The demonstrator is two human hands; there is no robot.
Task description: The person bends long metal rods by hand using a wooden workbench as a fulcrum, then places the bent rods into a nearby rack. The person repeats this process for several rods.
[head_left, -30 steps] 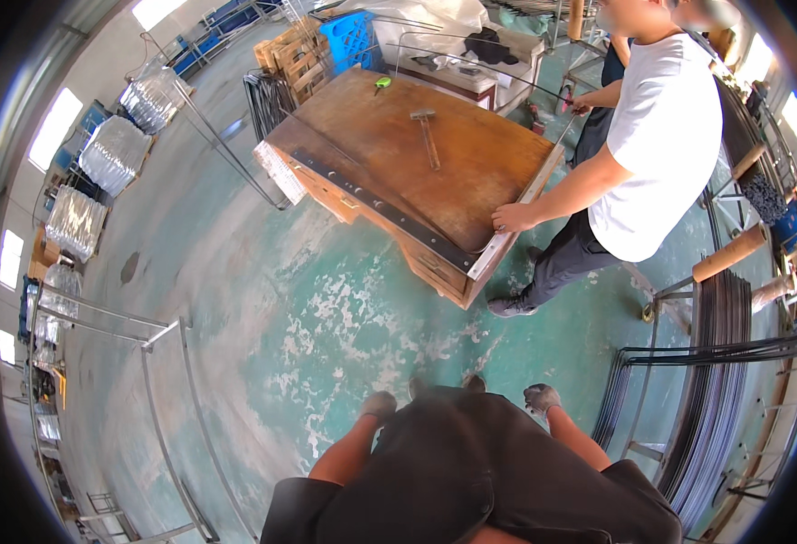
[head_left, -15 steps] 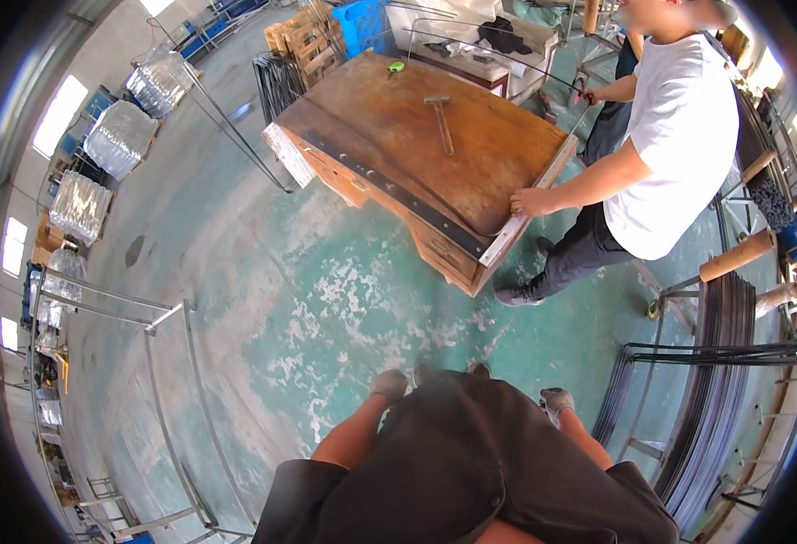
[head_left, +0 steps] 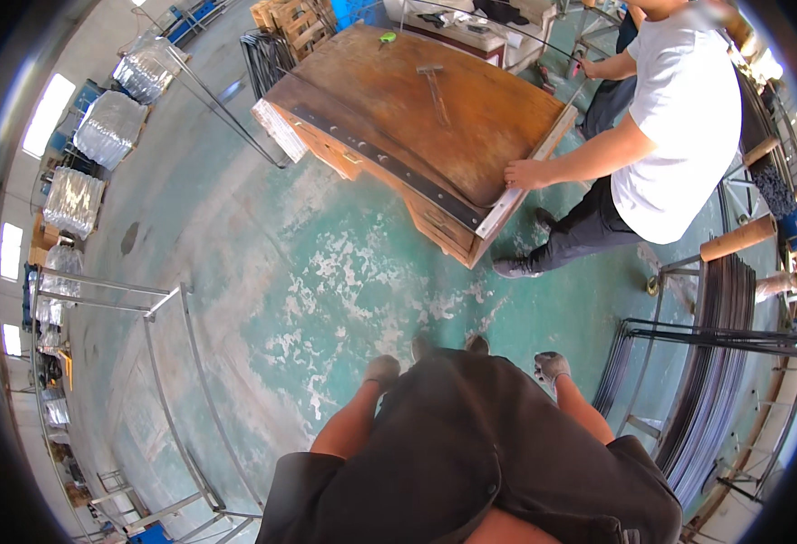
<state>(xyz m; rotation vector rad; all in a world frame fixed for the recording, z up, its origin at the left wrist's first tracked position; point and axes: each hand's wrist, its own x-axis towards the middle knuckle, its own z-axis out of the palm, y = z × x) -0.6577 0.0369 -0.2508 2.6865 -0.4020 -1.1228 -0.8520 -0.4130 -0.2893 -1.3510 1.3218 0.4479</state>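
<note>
My left hand [head_left: 382, 370], in a grey glove, hangs beside my dark shorts with nothing visible in it; its fingers are turned from view. On the other side, my gloved right hand [head_left: 552, 364] hangs empty, fingers loosely apart. Both are away from the worn wooden desk [head_left: 371, 82] ahead. A hammer [head_left: 434, 95] lies on its top, with a small bright green object [head_left: 387, 37] near the far edge. Along the near edge runs a black strip with holes [head_left: 380, 165]. At the right end, a co-worker's hand [head_left: 527, 174] rests on a pale metal edge bar [head_left: 530, 181].
The co-worker [head_left: 680, 118] in a white shirt stands right of the desk, other hand on a thin black rod. Metal frames [head_left: 167, 299] stand at left; a rack of long dark bars [head_left: 711, 363] is at right. Wrapped stacks [head_left: 108, 127] line the far left.
The desk and surroundings sit slightly higher in the picture as my view tilts down. My hands still hang at my sides; the co-worker's hand stays at the desk's edge.
</note>
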